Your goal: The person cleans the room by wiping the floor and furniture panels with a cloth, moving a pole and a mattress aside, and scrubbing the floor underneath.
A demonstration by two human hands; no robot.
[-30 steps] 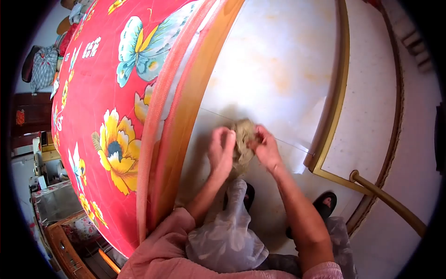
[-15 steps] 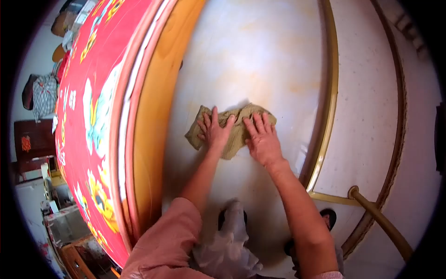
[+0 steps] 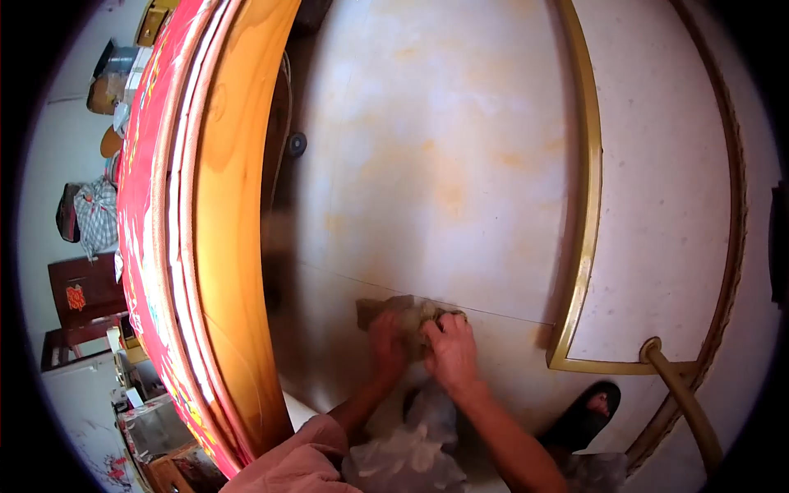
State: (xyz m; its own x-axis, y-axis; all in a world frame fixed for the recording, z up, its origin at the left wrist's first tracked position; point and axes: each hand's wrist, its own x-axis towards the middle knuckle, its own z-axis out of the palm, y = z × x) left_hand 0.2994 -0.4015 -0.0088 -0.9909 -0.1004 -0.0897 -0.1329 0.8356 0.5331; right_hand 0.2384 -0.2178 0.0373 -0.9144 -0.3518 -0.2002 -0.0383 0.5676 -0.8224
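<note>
An olive-brown cloth (image 3: 424, 315) lies bunched on the pale, yellow-mottled floor (image 3: 444, 181), close to my feet. My left hand (image 3: 389, 338) is on the cloth's left part, its fingers curled and partly in shadow. Beside it, my right hand (image 3: 452, 343) closes over the right end, fingers bent into the folds. Both hands are close together, and part of the cloth is hidden beneath them.
A bed with a wooden side board (image 3: 234, 205) and red floral bedding (image 3: 148, 205) runs along the left. On the right stands a gold-edged white panel (image 3: 649, 205) with a curved gold bar (image 3: 689, 415). A black slipper (image 3: 588, 415) is at lower right.
Both hands have drawn the cloth down towards my feet. It was spread under flat, spread fingers and is now gathered up between closer hands. The view has shifted, showing more floor ahead.
</note>
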